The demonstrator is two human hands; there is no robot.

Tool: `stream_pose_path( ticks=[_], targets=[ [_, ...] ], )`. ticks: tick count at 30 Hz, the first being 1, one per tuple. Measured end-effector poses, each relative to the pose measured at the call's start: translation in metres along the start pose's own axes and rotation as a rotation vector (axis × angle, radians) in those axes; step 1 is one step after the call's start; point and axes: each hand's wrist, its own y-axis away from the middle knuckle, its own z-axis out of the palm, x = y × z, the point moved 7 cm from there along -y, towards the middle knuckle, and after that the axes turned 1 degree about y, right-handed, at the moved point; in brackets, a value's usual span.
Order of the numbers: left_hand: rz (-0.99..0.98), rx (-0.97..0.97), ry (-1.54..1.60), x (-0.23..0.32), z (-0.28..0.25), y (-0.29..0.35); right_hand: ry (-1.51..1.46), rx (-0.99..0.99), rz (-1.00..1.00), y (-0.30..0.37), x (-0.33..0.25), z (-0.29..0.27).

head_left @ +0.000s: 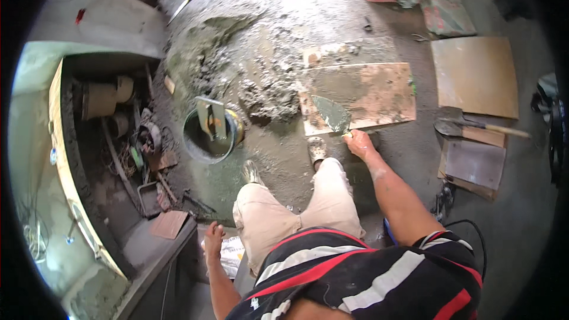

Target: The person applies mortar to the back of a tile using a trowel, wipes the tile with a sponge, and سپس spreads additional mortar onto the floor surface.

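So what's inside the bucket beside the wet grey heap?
A flat-faced tool sits partly in the bucket, its top above the rim, with what looks like murky liquid below. Whatever lies under that, including the bucket's bottom, is covered.

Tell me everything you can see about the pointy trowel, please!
The trowel has a flat, leaf-shaped blade, probably metal, coated in wet-looking grey mortar. Its tip points forward and to the left. The right hand grips its handle, mostly hidden, with a yellowish bit showing. The blade is over a smeared brown board; I can't tell whether they touch.
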Motion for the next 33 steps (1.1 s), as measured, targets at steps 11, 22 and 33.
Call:
stream_pose_path(
  ticks=[11, 22, 33],
  targets=[
    [0.266, -0.265, -0.010, 0.081, 0.111, -0.322, -0.332, -0.087, 0.010, 0.030, -0.069, 0.188],
    [0.847, -0.167, -1.244, 0.032, 0.165, -0.681, -0.493, -0.278, 0.072, 0.007, -0.093, 0.245],
    [-0.194, -0.880, 0.804, 0.204, 0.319, -0.258, -1.057, -0.186, 0.179, 0.042, -0.052, 0.146]
  ],
)
